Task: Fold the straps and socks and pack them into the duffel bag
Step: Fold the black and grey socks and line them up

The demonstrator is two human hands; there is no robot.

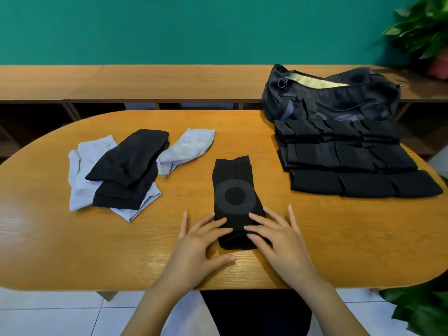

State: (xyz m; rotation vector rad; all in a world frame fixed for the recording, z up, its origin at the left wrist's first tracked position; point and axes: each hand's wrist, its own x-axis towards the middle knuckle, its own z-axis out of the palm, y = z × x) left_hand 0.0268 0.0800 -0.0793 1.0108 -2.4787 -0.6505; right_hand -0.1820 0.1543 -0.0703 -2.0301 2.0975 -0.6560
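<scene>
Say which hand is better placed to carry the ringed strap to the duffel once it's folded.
Right, probably. Both hands rest on the strap, but the right hand is on the side of the duffel bag; the left hand would cross over.

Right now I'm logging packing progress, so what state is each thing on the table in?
Duffel bag: unzipped, open on top.
Black sock with a grey ring: flat on the table, unfolded, near end under both hands.
Left hand: open, fingertips on the sock.
Right hand: open, fingertips on the sock.
Sock pile: loose, black over light grey.
Lone grey sock: crumpled, unfolded.
Black straps: folded, stacked beside the bag.
</scene>
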